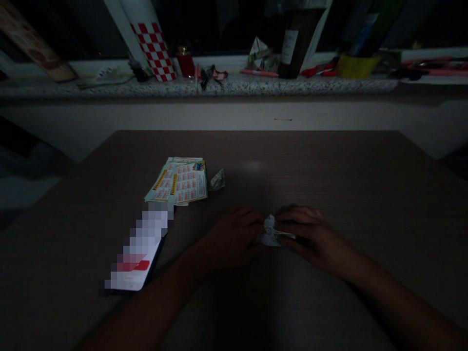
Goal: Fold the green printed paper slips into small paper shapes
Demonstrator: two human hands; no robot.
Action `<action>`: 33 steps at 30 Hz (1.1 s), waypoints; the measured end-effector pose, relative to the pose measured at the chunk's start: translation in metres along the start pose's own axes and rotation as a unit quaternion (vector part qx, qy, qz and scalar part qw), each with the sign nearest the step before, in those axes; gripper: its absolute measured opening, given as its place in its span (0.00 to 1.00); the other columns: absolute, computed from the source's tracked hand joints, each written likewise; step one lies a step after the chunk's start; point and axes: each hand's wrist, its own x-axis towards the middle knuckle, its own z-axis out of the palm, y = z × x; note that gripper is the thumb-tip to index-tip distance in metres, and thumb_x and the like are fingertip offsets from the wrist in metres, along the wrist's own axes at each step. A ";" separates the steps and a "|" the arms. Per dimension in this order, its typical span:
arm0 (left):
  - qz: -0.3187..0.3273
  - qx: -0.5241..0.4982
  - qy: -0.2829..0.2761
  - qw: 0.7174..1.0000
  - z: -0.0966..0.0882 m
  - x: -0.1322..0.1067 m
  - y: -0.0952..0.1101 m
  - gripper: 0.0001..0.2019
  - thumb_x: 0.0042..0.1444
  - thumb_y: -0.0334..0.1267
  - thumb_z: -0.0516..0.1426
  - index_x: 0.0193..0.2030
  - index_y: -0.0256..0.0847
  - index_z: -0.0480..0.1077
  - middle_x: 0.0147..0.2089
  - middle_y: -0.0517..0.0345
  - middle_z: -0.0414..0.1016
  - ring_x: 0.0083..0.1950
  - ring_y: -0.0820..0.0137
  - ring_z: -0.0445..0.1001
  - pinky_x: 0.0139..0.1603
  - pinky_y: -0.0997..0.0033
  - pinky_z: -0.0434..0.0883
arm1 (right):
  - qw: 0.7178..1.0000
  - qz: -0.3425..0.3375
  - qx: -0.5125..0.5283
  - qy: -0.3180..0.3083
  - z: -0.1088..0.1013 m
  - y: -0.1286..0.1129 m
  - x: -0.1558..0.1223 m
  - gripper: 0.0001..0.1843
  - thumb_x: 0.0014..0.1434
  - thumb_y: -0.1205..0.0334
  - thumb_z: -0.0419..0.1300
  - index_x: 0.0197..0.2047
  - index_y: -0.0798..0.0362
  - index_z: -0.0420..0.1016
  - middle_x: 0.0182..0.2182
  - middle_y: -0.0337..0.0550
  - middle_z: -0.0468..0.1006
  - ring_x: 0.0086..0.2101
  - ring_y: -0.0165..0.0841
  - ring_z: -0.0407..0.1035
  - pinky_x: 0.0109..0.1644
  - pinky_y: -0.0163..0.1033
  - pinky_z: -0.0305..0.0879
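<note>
The scene is dim. A small, pale folded piece of paper [271,232] lies on the dark wooden table [329,165] in front of me. My left hand [230,239] presses on its left side with curled fingers. My right hand [310,234] pinches its right side, fingers closed over it. Both hands rest on the tabletop. Most of the paper is hidden under my fingers.
A stack of printed orange-and-green sheets [181,181] lies to the left, with a small folded paper scrap [217,180] beside it. A blurred-out phone or card [141,251] lies nearer me. The stone windowsill [234,87] behind holds a checkered tube [153,48], a red jar [185,61], a bottle [294,44] and clutter.
</note>
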 end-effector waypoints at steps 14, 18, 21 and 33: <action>-0.005 -0.014 0.016 1.000 -0.005 -0.003 -0.001 0.09 0.62 0.34 0.52 0.37 0.38 0.74 0.43 0.55 0.73 0.46 0.66 0.68 0.51 0.64 0.64 | 1.000 0.007 -0.006 0.009 -0.001 -0.004 0.001 0.11 0.61 0.63 0.58 0.46 0.46 0.77 0.45 0.44 0.76 0.49 0.40 0.67 0.51 0.48 0.60; -0.021 -0.018 0.019 0.999 -0.002 -0.002 0.001 0.08 0.61 0.36 0.52 0.38 0.38 0.73 0.43 0.54 0.72 0.46 0.66 0.68 0.51 0.63 0.64 | 1.000 0.007 -0.001 0.014 0.000 -0.004 0.002 0.10 0.62 0.62 0.57 0.46 0.46 0.76 0.44 0.43 0.76 0.48 0.39 0.67 0.50 0.47 0.59; -0.052 -0.010 0.035 0.998 0.005 0.002 0.001 0.10 0.62 0.39 0.52 0.38 0.38 0.72 0.42 0.53 0.71 0.46 0.64 0.67 0.49 0.62 0.64 | 1.000 0.008 0.002 0.021 0.003 -0.002 0.002 0.10 0.62 0.62 0.57 0.45 0.45 0.76 0.44 0.42 0.77 0.47 0.39 0.67 0.50 0.47 0.59; -0.138 0.054 0.041 0.988 0.015 0.010 0.012 0.09 0.62 0.37 0.51 0.36 0.37 0.70 0.38 0.51 0.73 0.41 0.62 0.69 0.46 0.58 0.66 | 0.998 0.021 -0.008 0.061 0.012 0.002 0.003 0.09 0.61 0.64 0.57 0.44 0.49 0.76 0.42 0.46 0.79 0.45 0.40 0.70 0.48 0.48 0.61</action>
